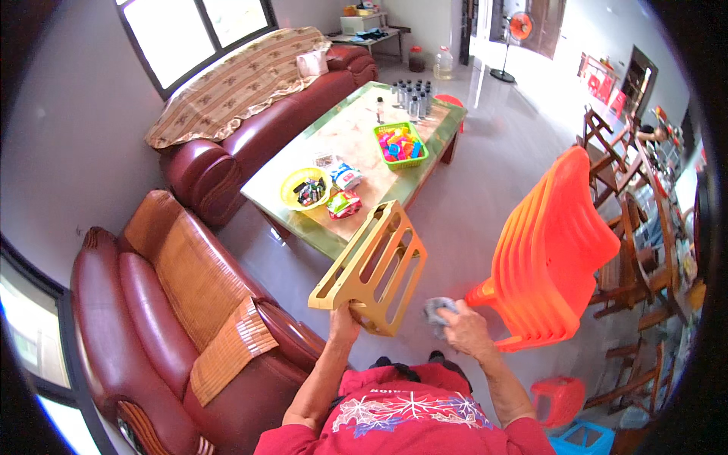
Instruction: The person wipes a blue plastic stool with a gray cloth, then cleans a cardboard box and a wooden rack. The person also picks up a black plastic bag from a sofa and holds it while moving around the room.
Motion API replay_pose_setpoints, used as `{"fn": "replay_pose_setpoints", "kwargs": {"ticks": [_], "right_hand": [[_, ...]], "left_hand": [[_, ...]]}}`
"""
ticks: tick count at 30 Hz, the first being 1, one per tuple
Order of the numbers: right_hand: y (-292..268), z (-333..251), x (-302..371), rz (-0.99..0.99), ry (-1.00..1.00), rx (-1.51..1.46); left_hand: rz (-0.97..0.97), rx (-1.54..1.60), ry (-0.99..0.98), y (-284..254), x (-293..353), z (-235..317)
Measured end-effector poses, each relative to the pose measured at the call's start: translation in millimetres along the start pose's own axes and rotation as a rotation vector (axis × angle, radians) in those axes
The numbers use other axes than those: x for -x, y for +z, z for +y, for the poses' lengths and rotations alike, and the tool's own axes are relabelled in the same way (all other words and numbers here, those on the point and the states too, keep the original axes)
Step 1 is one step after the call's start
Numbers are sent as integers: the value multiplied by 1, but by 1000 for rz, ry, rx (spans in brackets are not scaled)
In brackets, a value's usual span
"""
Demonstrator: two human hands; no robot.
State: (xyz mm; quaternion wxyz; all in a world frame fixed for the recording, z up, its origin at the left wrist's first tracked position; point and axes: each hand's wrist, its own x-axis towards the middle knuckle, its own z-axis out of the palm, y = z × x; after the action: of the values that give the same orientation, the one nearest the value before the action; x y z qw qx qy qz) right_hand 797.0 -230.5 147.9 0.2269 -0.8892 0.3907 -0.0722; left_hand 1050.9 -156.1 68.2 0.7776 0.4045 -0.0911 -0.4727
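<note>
A person [409, 379] in a red shirt [356, 436] stood before the near end of a low green-edged table [326, 144], a tan plastic slatted frame [368, 309] held up between body and table. The left hand [345, 324] was curled around the frame's lower edge, apparently to prop its weight from below and leave its slatted side facing right. The right hand [465, 330], half closed just beside the frame, had hold of a bunched grey cloth [437, 312], though blur kept an onlooker from telling how firmly. Right of the table, orange chairs [546, 250] stood nested, likely to save room, while on the table a yellow basket [285, 189] and a green basket [402, 163] seemed placed to keep small pieces [309, 191] from scattering.
</note>
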Motion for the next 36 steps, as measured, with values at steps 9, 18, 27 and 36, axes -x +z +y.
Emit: {"fn": "replay_pose_setpoints", "kwargs": {"ticks": [9, 18, 27, 36], "right_hand": [[-61, 76, -105, 557, 79, -410], [-19, 20, -55, -63, -466, -520], [-20, 98, -43, -111, -68, 3], [-23, -27, -24, 431, -864, -374]], "left_hand": [[-115, 87, -78, 27, 39, -81], [296, 33, 218, 88, 56, -87], [429, 184, 268, 53, 93, -54], [152, 31, 150, 56, 77, -62]]}}
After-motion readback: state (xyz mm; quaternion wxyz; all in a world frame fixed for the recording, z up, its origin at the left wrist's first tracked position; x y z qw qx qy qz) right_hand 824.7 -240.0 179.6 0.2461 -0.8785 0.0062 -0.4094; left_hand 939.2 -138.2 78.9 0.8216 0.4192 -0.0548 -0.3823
